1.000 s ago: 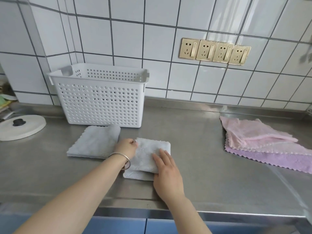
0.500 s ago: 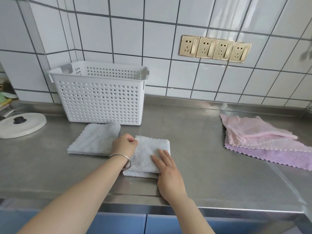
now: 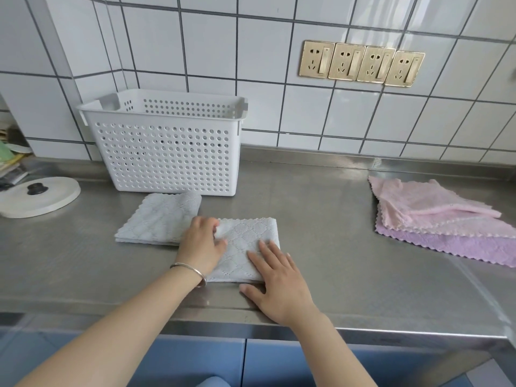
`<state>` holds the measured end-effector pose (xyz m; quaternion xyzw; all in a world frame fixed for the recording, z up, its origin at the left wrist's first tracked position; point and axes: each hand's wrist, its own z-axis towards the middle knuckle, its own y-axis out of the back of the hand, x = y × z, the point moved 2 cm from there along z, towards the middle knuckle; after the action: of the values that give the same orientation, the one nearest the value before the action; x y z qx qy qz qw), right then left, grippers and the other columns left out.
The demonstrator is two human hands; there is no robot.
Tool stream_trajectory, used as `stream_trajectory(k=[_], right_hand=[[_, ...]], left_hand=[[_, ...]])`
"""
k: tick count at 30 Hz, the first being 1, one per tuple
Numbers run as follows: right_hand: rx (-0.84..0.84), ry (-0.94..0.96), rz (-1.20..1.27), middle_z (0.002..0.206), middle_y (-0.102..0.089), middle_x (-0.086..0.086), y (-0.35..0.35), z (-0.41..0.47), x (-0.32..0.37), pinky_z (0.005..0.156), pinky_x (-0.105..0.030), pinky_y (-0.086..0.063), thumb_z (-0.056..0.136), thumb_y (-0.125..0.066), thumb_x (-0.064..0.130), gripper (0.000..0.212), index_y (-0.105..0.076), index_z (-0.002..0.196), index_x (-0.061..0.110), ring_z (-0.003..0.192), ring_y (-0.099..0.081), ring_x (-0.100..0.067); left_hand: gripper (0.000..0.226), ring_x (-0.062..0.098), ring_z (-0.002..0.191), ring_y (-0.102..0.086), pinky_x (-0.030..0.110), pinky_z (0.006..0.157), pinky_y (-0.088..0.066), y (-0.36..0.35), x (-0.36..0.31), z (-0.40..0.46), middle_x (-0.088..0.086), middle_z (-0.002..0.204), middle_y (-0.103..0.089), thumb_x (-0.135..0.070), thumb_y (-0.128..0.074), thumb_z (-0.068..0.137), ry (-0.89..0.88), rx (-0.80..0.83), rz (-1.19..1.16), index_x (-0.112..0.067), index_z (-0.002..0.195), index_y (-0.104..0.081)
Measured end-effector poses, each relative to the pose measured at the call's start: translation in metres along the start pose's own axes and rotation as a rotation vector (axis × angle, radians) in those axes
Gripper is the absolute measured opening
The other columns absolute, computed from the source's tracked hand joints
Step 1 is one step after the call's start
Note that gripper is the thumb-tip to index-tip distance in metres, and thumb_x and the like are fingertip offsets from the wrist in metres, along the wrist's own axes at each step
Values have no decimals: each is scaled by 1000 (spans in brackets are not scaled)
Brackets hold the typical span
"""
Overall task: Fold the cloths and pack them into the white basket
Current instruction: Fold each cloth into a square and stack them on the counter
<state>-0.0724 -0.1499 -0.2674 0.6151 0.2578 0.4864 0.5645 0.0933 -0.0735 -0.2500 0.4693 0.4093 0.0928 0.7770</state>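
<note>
A folded grey cloth lies on the steel counter in front of me. My left hand rests on its left edge with fingers curled onto the fabric. My right hand lies flat with straight fingers pressing the cloth's near right corner. A second folded grey cloth sits just to the left, touching the first. The white perforated basket stands behind them against the tiled wall. At the right, unfolded pink cloths lie stacked on a purple cloth.
A white round lid with a black knob rests at the far left of the counter. Gold wall sockets are mounted above. The counter's front edge runs just below my forearms.
Both hands stay on the grey cloth; my right hand has slid slightly toward the near edge, its thumb now off the cloth. The camera has tilted and moved a little closer.
</note>
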Motion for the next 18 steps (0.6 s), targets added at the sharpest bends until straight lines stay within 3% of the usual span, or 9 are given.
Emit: stream_trajectory(k=[2,4,6,8,10,12,14,16,18], right_hand=[[-11,14,-78,158,-6,7,2,-4,0,115,-35,1,74,-18,68,80,-22,146,33,146,1,-14],[-33,13,-159,151,-32,3,5,-12,4,110,-39,-20,81,-29,63,67,-39,139,31,140,-28,-19],[-45,5,-140,149,-36,2,1,-15,3,106,-42,-30,90,-21,62,62,-42,138,29,138,-31,-21],[-42,-1,-142,152,-27,3,0,-16,0,108,-44,-30,89,-1,61,72,-37,141,26,141,-19,-20],[-56,-26,-187,154,-17,4,5,-9,-4,109,-43,-29,83,12,62,84,-33,143,24,142,-16,-14],[76,-61,-118,146,21,10,5,4,-13,117,-40,-3,63,20,67,98,-2,149,26,138,18,-7],[180,-126,-73,140,30,15,11,22,-24,116,-39,6,59,17,70,99,8,148,27,138,25,-7],[200,-171,-59,150,24,13,12,50,-47,117,-40,5,80,-1,68,79,6,148,27,142,20,-11],[180,-187,-70,156,16,7,16,84,-72,118,-41,4,96,-14,51,60,3,149,27,143,18,-11]], left_hand=[[71,27,141,-20,38,114,-20,1,-5,-20,6,155,-16,-59,-28,82,-169,141,279,-19,141,-32],[99,18,145,13,45,117,-1,-1,-5,-40,-8,156,17,-78,11,66,-274,298,428,-25,148,-3],[117,16,143,23,42,116,10,-6,-3,-51,-7,151,28,-81,33,43,-303,428,452,-23,144,19],[119,15,142,24,37,115,12,-10,-3,-47,-2,153,28,-80,37,37,-341,483,469,-22,140,26],[127,15,143,22,35,115,11,-13,-6,-32,-1,154,24,-82,37,35,-364,515,454,-22,145,18],[130,15,144,19,37,117,8,-21,-12,-12,-1,156,21,-83,36,34,-382,533,459,-22,147,12],[129,14,144,17,40,118,5,-32,-19,12,-2,157,18,-83,32,36,-390,539,458,-22,147,9],[115,14,145,14,41,119,2,-46,-29,45,-3,158,14,-83,21,51,-376,530,441,-23,148,6],[87,13,146,11,41,120,-1,-62,-38,84,-2,158,10,-74,-1,78,-356,513,455,-23,148,2]])
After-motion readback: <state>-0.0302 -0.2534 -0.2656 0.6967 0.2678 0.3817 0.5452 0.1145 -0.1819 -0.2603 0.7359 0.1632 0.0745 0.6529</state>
